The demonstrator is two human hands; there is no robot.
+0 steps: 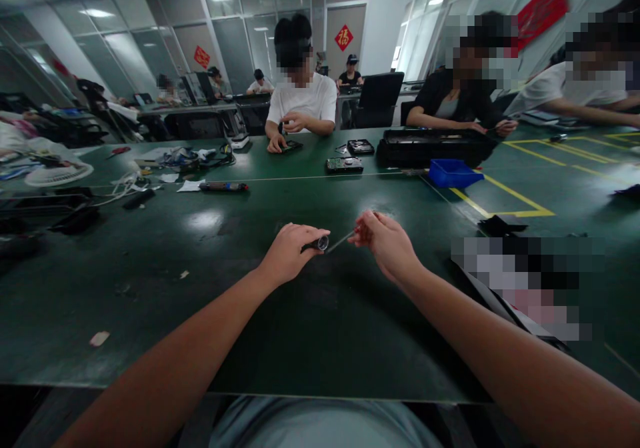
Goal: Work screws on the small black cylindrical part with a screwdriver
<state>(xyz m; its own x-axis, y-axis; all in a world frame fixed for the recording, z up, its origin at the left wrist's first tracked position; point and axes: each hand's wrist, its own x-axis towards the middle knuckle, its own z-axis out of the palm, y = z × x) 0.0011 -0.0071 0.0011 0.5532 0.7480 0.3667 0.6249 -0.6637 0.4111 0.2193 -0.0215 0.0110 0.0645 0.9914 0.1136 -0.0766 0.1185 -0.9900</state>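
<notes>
My left hand (pixel 286 256), at the middle of the table, is closed around a small black cylinder (pixel 323 243). Its round, shiny end, like a flashlight head, faces right; my fingers cover the rest. Just to the right, my right hand (pixel 393 247) pinches a thin metal rod (pixel 341 241) between curled fingers. The rod slants down and left, its tip close to the cylinder's end; I cannot tell whether they touch. Both hands are held above the green tabletop (pixel 320 328).
Opposite me a person in a white shirt (pixel 303 105) handles a small part. Hard drives (pixel 345 165), a long black case (pixel 433 149) and a blue bin (pixel 455 173) lie ahead. A dark tube-shaped tool (pixel 224 187) and cables are at left, a flat dark-edged item (pixel 493 291) at right.
</notes>
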